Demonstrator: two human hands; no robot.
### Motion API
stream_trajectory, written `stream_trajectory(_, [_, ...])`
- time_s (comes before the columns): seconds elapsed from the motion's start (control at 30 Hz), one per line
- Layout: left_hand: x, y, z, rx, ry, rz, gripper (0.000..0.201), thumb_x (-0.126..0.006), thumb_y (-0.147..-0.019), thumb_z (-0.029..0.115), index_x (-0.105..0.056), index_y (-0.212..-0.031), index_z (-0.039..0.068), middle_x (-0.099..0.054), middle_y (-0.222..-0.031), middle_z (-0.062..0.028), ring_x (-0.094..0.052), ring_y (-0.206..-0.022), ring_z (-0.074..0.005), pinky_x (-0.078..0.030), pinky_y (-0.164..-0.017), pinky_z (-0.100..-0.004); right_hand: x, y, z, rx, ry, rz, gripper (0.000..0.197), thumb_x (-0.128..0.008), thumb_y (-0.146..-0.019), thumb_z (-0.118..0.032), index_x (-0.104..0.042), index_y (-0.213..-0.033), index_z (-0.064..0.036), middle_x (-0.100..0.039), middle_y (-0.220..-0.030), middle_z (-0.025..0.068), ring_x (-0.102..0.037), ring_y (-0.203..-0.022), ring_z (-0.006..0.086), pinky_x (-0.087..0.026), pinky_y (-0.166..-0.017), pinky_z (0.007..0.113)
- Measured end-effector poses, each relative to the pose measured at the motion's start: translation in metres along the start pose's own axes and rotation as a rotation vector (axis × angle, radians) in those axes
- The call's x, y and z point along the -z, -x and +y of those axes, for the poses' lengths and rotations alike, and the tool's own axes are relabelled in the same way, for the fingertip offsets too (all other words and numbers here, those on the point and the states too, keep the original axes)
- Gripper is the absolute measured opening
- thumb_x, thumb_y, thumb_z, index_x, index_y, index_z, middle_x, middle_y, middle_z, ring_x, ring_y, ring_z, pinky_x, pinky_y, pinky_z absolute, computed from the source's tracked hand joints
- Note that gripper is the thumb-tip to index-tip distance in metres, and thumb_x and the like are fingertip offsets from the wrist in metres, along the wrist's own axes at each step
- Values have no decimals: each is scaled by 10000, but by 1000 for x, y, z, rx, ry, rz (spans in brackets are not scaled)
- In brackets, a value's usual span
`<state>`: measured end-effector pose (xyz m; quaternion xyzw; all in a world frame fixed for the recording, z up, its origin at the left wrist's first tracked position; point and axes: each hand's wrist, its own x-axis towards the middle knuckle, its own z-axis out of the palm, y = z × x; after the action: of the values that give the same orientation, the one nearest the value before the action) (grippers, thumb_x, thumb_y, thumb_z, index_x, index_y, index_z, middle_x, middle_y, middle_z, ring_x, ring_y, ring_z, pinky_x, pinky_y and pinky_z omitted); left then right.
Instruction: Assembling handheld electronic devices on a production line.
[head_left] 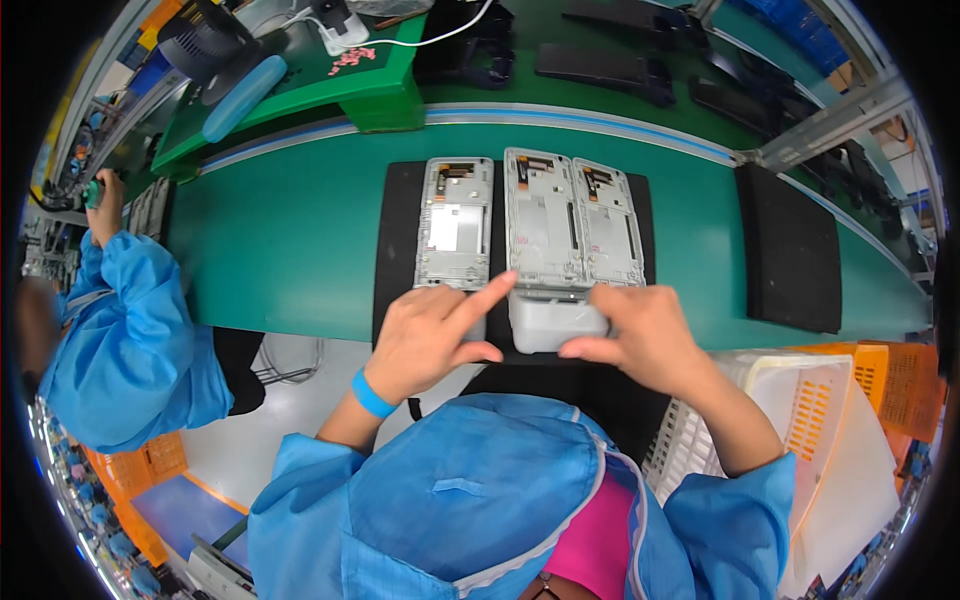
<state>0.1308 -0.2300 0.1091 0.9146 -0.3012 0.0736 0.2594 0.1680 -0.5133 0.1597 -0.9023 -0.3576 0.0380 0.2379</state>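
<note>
Head view, and both bare hands are right in the action! Left hand [425,335]: grip spread, thumb and forefinger well apart, forefinger tip at the lower left corner of the middle housing [540,225]. Over at the right hand [645,335], thumb and forefinger flank the right end of the grey block [550,325] at that housing's foot; whether this grip pinches, I cannot tell. Left housing [453,220] and right housing [610,230] line up either side, all on the black mat [398,230], green bench [280,240] beneath!
</note>
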Motion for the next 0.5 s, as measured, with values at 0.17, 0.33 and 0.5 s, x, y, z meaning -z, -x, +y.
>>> stream_trajectory(0.17, [-9,8,3,63,-3,249,741,-716,-846,416,-500,-1468,74,-544,-752,-51,-563,-675,-243,-473,-635,-383,61,15,15,-218,-768,399,686,-461,-960,-710,-503,-770,-53,-521,-604,-3,-535,-526,110,-413,-477,276])
stream_trajectory(0.33, [-11,4,6,-4,-92,264,409,-743,-845,333,-701,-1155,70,-554,-739,-36,-581,-686,-222,-476,-639,-362,105,54,68,-8,-1870,174,635,-396,-976,-725,-520,-853,-115,-416,-544,-37,-371,-451,42,-250,-465,224])
stream_trajectory(0.5, [-14,6,9,-12,-73,298,341,-760,-831,302,-720,-1065,57,-556,-718,-44,-591,-686,-224,-482,-633,-367,104,88,90,180,-1949,226,511,-432,-1010,-643,-574,-979,-152,-464,-579,-46,-441,-510,67,-348,-544,269])
